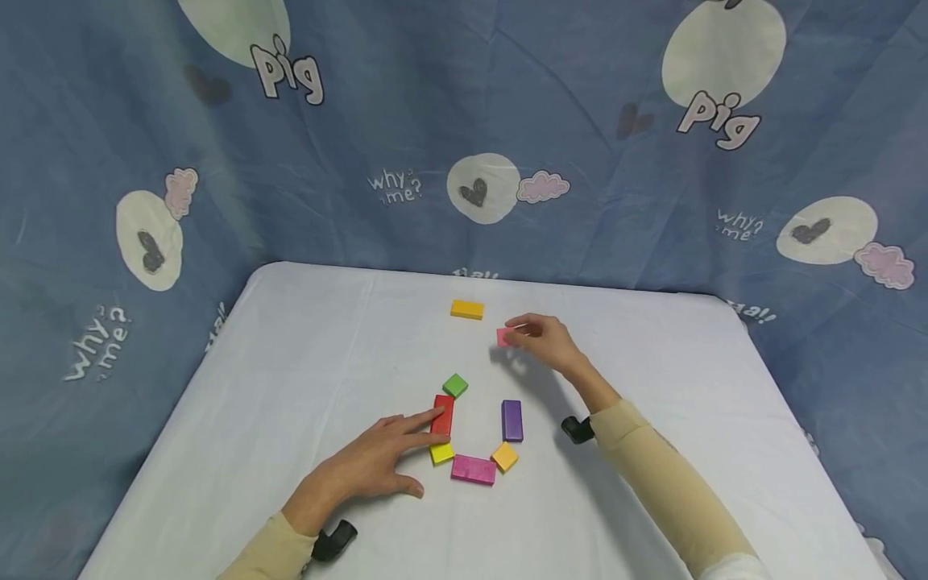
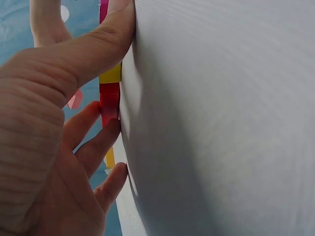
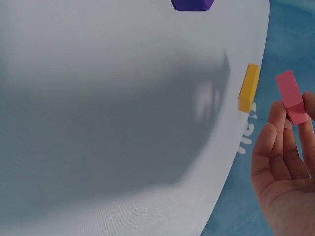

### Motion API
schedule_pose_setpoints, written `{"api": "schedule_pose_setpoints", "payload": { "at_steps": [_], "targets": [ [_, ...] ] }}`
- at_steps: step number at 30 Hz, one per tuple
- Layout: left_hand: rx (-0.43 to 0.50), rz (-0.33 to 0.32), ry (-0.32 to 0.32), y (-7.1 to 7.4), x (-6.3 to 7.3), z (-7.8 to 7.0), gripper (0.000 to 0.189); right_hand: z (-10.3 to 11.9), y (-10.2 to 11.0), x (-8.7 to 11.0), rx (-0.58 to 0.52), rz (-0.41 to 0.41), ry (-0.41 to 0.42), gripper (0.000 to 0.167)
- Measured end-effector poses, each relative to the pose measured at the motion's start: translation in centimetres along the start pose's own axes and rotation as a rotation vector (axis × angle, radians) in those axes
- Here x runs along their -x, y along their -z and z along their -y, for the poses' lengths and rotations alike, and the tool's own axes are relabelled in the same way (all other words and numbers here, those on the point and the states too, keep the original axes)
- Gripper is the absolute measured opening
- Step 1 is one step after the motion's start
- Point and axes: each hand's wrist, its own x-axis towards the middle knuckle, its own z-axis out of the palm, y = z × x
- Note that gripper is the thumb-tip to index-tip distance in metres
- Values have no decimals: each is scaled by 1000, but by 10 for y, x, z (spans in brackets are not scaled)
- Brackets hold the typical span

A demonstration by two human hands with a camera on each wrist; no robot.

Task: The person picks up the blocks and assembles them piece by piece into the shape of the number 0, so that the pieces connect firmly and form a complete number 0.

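Observation:
My right hand (image 1: 548, 341) pinches a small pink block (image 1: 503, 337) between thumb and fingers, held above the table with its shadow below. In the right wrist view the pink block (image 3: 291, 96) juts out past the fingertips. My left hand (image 1: 377, 457) lies at the left of the block outline, fingers extended and thumb spread. Its fingertips touch the long red block (image 1: 443, 411). Just below the red block is a yellow block (image 1: 441, 454), and a green block (image 1: 455, 385) sits turned at its top end.
A magenta block (image 1: 474, 470) forms the near side of the outline. An orange block (image 1: 505, 457) sits at its right corner, below an upright-lying purple block (image 1: 511, 420). Farther back lies a yellow-orange block (image 1: 467, 309). The white table (image 1: 326, 338) meets a blue printed cloth (image 1: 580, 217).

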Motion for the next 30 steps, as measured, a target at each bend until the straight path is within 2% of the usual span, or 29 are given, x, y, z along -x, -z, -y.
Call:
{"api": "schedule_pose_setpoints", "payload": {
  "at_steps": [6,13,20,30],
  "targets": [
    [-5,2,0,0,0,0,77,2,1,7,1,9,35,31],
    [-11,-15,-30,0,1,1,77,2,0,12,11,41,73,31],
    [-13,-10,-31,0,0,2,77,3,-3,19,30,80,52,29],
    [-10,-12,-25,0,1,2,77,-8,-7,24,61,143,37,29]
  ]
}}
